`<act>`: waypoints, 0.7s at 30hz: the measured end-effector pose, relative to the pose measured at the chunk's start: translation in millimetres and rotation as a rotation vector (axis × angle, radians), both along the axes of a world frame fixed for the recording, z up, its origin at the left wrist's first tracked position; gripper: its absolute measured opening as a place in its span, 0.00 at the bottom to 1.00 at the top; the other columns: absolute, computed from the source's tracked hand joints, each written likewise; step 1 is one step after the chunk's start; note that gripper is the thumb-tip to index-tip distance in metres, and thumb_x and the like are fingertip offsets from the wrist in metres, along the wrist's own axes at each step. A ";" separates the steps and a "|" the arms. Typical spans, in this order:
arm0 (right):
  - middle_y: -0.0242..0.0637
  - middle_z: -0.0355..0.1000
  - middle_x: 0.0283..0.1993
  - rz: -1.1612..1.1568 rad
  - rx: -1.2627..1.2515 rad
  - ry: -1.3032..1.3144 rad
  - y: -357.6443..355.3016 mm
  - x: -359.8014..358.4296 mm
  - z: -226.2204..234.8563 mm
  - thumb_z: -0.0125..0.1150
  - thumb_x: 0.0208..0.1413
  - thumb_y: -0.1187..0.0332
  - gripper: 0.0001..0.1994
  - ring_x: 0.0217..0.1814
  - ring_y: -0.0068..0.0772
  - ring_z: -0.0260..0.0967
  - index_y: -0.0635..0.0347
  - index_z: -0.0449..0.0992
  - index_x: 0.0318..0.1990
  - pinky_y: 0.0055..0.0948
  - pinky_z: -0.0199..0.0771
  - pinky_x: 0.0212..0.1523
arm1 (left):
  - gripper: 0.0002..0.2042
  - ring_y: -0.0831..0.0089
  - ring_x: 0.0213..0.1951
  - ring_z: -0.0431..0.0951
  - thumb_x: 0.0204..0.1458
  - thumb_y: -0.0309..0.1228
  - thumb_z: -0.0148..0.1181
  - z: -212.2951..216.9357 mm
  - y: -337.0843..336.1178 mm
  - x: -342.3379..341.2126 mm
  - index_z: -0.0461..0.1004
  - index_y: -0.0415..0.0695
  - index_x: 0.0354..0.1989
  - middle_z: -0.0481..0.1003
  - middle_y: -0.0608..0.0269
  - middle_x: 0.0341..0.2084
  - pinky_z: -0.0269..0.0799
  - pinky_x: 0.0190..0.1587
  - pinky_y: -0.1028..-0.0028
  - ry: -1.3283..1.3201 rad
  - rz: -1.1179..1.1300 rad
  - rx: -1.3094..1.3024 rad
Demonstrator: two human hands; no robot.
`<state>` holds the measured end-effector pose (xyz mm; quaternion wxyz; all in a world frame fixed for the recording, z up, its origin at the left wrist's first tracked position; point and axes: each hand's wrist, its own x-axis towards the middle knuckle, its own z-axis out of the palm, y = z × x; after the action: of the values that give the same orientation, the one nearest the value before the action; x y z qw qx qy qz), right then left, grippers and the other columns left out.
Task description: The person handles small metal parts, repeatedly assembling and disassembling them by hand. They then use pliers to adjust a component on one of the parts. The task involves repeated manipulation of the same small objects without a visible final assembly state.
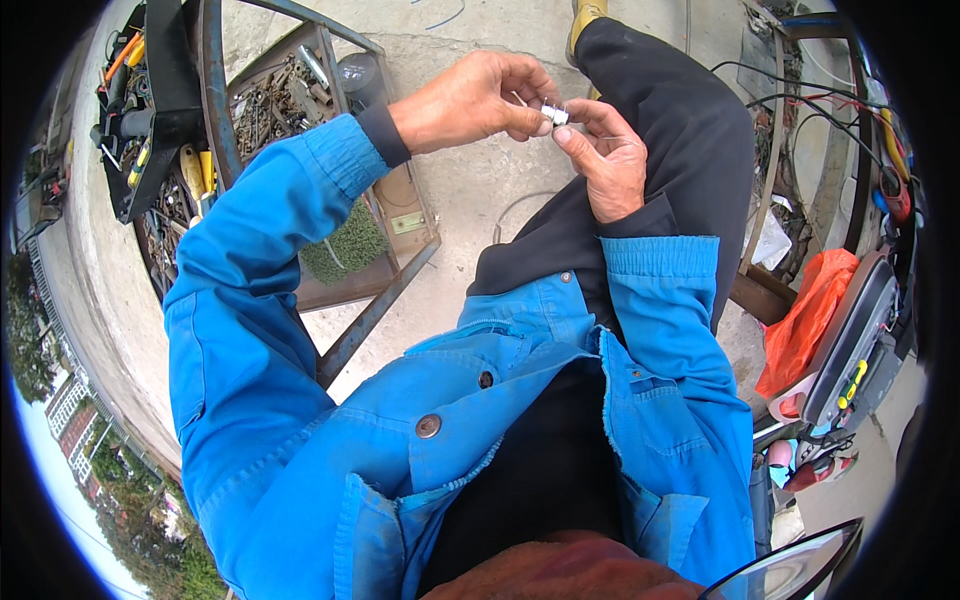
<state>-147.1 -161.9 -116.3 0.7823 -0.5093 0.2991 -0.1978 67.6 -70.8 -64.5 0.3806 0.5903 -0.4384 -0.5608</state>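
Head view, looking down at a person in a bright blue work jacket over dark clothing, seated above a concrete floor (470, 190). Both hands meet high in the picture, in front of a raised knee in black trousers (680, 130).

The left hand (470, 100) reaches in from the left, its grip closed: thumb and fingertips pinch a small silvery metal fitting (556, 115), short and roughly cylindrical. The right hand (612, 160) rises from below, palm turned toward the wearer, with its thumb and forefinger closed lightly against the same fitting from the right. A thin wire or pin seems to run out of the fitting toward the right fingers; it is too fine to be sure.

To the left, beyond the left sleeve, stands a metal-framed tray (275, 95) full of rusty bolts and scrap hardware, and further left a black tool box (140, 120) with orange and yellow handles showing. A green scrubbing pad (345, 250) lies below the tray. At far right are an orange plastic bag (810, 310) and tangled cables (790, 100).
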 end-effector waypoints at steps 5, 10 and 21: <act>0.37 0.78 0.52 -0.008 0.005 -0.001 -0.1 0.1 1.0 0.72 0.60 0.76 0.18 0.52 0.28 0.79 0.68 0.76 0.55 0.25 0.78 0.53 | 0.13 0.75 0.41 0.81 0.60 0.28 0.65 -1.2 -0.4 2.3 0.79 0.38 0.52 0.81 0.62 0.39 0.79 0.47 0.73 0.046 -0.019 0.009; 0.38 0.77 0.52 -0.025 -0.026 -0.020 -0.5 -1.8 4.6 0.70 0.61 0.74 0.17 0.49 0.26 0.78 0.68 0.76 0.55 0.24 0.77 0.51 | 0.14 0.75 0.41 0.81 0.61 0.28 0.65 -1.2 -0.7 0.8 0.79 0.36 0.52 0.81 0.62 0.39 0.79 0.49 0.73 0.075 0.004 0.026; 0.34 0.74 0.41 0.043 0.040 -0.087 -5.7 -6.6 -4.9 0.54 0.63 0.78 0.12 0.25 0.12 0.53 0.69 0.74 0.52 0.17 0.52 0.26 | 0.15 0.75 0.40 0.81 0.60 0.29 0.63 -1.2 -0.9 1.0 0.78 0.35 0.53 0.81 0.60 0.39 0.79 0.49 0.72 0.050 -0.026 0.044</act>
<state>-153.7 -167.6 -121.2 0.8087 -0.4907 0.2576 -0.1971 68.6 -71.7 -65.7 0.3714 0.5784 -0.4238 -0.5898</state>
